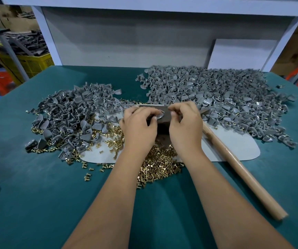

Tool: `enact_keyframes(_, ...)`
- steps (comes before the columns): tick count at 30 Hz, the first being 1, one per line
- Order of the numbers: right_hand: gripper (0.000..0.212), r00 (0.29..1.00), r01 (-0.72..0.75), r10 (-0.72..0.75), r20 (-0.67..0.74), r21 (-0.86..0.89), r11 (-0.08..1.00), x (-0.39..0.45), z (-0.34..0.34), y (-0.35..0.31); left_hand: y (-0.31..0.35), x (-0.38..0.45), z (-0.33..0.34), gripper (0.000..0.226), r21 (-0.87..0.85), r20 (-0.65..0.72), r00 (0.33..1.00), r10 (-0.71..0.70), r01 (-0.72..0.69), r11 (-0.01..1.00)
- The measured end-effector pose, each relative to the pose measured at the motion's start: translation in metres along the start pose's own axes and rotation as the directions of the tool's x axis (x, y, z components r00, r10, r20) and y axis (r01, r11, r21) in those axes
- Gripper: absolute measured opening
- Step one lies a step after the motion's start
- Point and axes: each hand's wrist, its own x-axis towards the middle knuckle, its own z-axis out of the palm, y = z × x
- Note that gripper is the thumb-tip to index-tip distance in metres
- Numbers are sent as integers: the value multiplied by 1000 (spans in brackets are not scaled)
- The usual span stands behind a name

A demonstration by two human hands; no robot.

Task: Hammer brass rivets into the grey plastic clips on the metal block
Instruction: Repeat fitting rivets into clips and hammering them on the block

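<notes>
Two hands worked a grey clip on the metal block, between heaps of clips and rivets.

Nearest, loose brass rivets (159,167) lay scattered on the green tabletop (37,194) under the forearms, with a wooden hammer handle (238,168) lying to the right. The left hand (139,125) held a small, curved grey clip (159,115) in curled fingers on the dark metal block (162,121); the right hand (185,123) had its fingers pinched together over the clip, what they held too small to tell. Clip heaps lay left (72,112) and right (216,97). Farther left, a yellow crate (33,64) held grey parts.
</notes>
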Motion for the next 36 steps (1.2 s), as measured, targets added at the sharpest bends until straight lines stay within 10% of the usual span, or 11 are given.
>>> enact_keyframes(12, 45, 996, -19, 4, 91, 174, 985, -6, 4, -6, 3, 0, -4, 13, -44, -73, 997, 37, -40, 998)
enact_keyframes(31, 13, 997, -40, 23, 77, 226, 973, -4, 2, -8, 6, 1, -10, 18, -250, -83, 994, -77, 54, 967)
enact_keyframes(36, 12, 989, -97, 79, 125, 142, 985, 0, 1, -3, 0, 3, -9, 14, -63, -20, 996, -89, 88, 994)
